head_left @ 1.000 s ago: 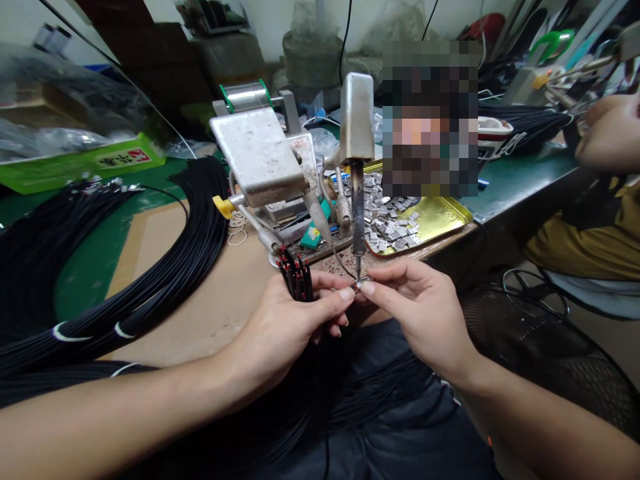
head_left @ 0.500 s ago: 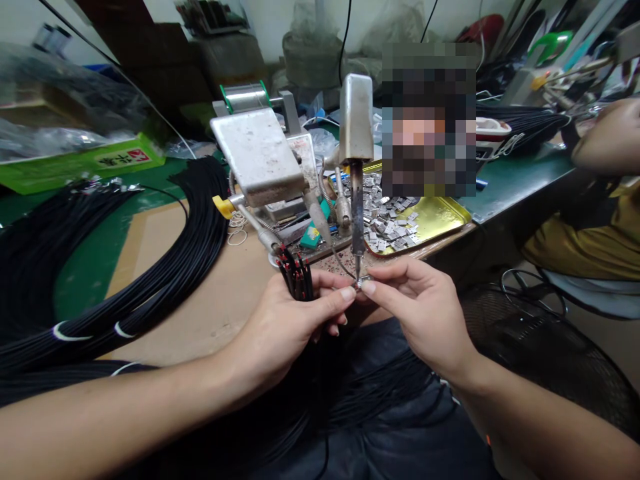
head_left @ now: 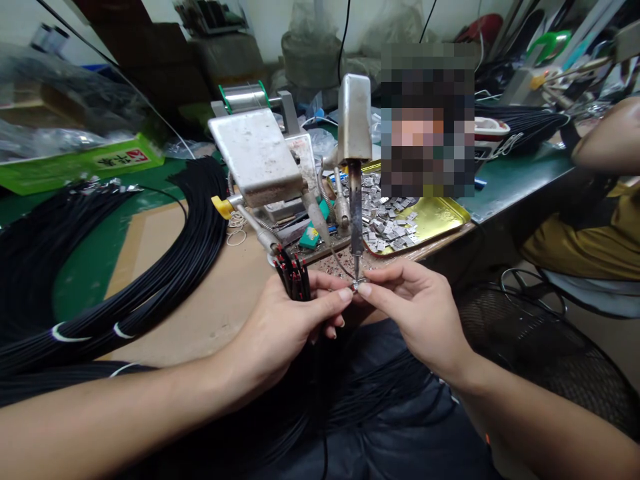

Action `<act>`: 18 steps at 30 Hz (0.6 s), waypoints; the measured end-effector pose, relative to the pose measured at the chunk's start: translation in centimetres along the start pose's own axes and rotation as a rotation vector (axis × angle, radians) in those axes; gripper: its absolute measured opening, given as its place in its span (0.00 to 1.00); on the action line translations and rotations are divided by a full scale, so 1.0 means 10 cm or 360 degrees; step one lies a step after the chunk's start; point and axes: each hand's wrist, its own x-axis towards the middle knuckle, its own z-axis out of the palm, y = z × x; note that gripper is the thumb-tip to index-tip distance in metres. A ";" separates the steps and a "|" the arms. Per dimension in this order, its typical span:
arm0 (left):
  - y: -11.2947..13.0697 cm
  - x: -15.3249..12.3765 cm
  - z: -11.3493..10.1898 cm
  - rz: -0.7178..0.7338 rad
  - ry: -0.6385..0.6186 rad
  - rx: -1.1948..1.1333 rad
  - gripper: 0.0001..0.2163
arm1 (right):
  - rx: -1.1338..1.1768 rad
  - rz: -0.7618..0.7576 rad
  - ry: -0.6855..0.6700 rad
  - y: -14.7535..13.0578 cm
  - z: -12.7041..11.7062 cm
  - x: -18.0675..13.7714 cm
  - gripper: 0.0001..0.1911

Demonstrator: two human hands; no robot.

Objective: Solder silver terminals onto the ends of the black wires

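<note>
My left hand is closed around a bunch of black cables whose stripped ends show red wire. Its thumb and forefinger also pinch near a small metal connector, where a cable end is mostly hidden by the fingers. Thumb and forefinger of my right hand hold that connector from the other side. Right above it, the tip of an upright soldering iron meets or nearly meets the connector. A thin solder feed tube curves down toward the same spot.
Behind the iron stand the soldering machine and a solder spool. A gold tray holds many metal connectors. Coiled black cables lie at left on cardboard. A fan is at right; another person's arm is beyond.
Both hands hold almost the same pose at the iron tip. The whole view has shifted very slightly; nothing has been let go or taken up.
</note>
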 end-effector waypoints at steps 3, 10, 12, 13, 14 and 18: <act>0.01 -0.01 0.00 0.0001 0.0004 0.0014 0.09 | -0.0016 0.0008 -0.0005 -0.01 -0.01 -0.01 0.07; 0.02 0.00 0.00 0.0024 -0.0023 0.0043 0.11 | -0.0113 -0.0017 -0.0008 -0.02 0.00 -0.01 0.07; 0.01 0.00 0.00 0.0014 -0.0062 0.0092 0.11 | -0.0181 -0.0012 -0.0066 -0.06 -0.04 0.00 0.08; 0.00 0.00 0.00 0.0004 -0.0104 0.0136 0.11 | -0.0226 0.0002 -0.0123 -0.10 -0.07 0.02 0.08; -0.01 0.00 0.00 0.0003 -0.0159 0.0194 0.11 | -0.0272 0.0028 -0.0210 -0.15 -0.12 0.05 0.08; -0.02 -0.02 -0.01 0.0083 -0.0334 0.0450 0.13 | -0.0479 0.0157 -0.0658 -0.39 -0.35 0.14 0.06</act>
